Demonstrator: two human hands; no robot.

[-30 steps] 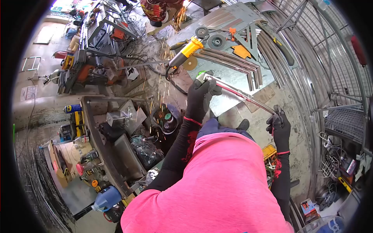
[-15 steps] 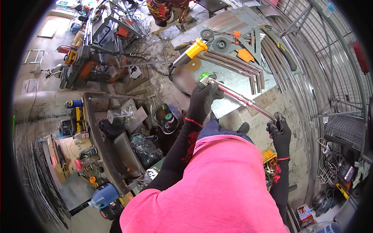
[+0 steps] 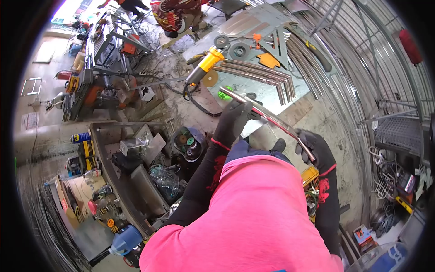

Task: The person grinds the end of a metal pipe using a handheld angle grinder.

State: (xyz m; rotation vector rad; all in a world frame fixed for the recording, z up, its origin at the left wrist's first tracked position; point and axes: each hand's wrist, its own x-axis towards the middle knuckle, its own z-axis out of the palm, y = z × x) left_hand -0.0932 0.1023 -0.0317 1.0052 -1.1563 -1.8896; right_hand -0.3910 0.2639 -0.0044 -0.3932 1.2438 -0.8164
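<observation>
A shiny metal tube (image 3: 277,120) slants across in front of me, its near side reflecting pink-red. My left hand (image 3: 232,121), in a dark glove, is closed around its upper part, with the far end sticking out past the fingers. Close to the lower end, my right hand (image 3: 316,147), also gloved, grips the tube. Just behind the far tip lies a bright green round object (image 3: 225,93) on the metal sheet (image 3: 301,90). Beyond the tube, several bent metal tubes (image 3: 253,74) lie side by side on that sheet.
A yellow angle grinder (image 3: 210,60), a grinding disc (image 3: 239,51) and a metal set square (image 3: 273,47) lie ahead. To my left stand a bucket of discs (image 3: 189,144) and a cluttered metal bin (image 3: 100,156). A person in red patterned clothing (image 3: 174,16) crouches at the back.
The tube has slid up through my left hand, so its far end now protrudes. My right hand has moved inward, closer to my left. The view has shifted slightly.
</observation>
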